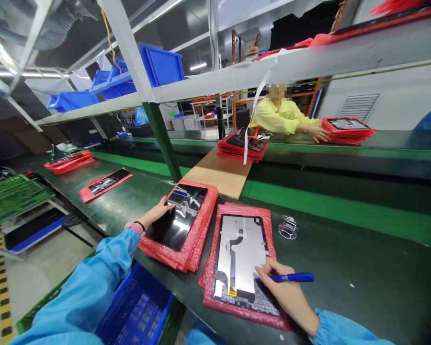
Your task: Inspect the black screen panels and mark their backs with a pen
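A blue pen (292, 277) is held in my right hand (285, 292), its fingers closed around it. That hand rests over the lower right of a silver-backed screen panel (249, 249), which lies back side up on red bubble-wrap bags (267, 218). The panel's back shows dark flex strips and a yellow tape piece (232, 291). To the left, a glossy black screen panel (179, 223) lies face up on a thick pile of red bubble-wrap bags (206, 215). My left hand (157, 212) grips its left edge, thumb on the glass, other fingers partly hidden.
A small clear round object (288, 227) sits right of the panel. Behind are a brown board (219, 175), another bagged stack (242, 147), and a co-worker in yellow (278, 115) touching a stack (346, 130). A green post (161, 139) rises ahead; a blue crate (136, 306) stands below.
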The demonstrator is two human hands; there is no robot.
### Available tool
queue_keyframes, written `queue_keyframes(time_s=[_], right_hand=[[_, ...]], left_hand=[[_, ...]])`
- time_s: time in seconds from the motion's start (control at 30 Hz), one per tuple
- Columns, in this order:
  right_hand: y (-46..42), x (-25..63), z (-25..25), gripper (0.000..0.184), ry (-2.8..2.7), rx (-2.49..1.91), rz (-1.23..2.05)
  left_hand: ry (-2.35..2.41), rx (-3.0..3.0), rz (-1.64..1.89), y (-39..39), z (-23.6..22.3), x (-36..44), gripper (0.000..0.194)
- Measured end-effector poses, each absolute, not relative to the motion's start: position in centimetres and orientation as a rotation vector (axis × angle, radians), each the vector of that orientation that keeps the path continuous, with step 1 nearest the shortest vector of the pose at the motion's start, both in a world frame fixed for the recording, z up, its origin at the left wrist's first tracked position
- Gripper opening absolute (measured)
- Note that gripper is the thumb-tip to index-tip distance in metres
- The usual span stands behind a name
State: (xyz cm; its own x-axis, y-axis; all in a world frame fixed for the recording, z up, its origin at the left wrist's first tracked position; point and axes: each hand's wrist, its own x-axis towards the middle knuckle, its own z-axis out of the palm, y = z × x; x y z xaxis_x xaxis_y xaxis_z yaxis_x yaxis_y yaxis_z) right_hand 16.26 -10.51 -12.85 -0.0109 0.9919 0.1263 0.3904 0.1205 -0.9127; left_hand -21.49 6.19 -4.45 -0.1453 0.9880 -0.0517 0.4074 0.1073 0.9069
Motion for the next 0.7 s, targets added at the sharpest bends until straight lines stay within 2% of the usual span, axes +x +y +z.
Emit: queue_keyframes(time_s=[0.07, 0.13, 0.33, 0.5, 0.7], right_hand=[[-10.4, 16.1, -13.0, 0.035, -1.559, -1.416, 0.845], [-10.4, 16.0, -13.1, 0.034, -1.582, -1.418, 0.822], [-10.5, 15.9, -12.9, 0.034, -1.611, -1.408, 0.832], [-10.3, 16.1, -13.1, 0.035, -1.508, -1.392, 0.894], [-9.7, 16.5, -13.3, 0.042, -1.308, -1.302, 1.097]], left_hand=[[1.667, 1.446, 1.106, 5.0, -3.7, -19.4, 0.077], [1.590, 1.515, 1.166, 3.2, -3.2, -16.7, 0.077], [1.292, 1.356, 0.884, -2.4, -5.6, -8.4, 0.039], [1.242, 1.053, 0.710, -4.2, -8.4, -6.6, 0.030], [1.268, 0.806, 0.712, -2.7, -8.3, -6.8, 0.022]])
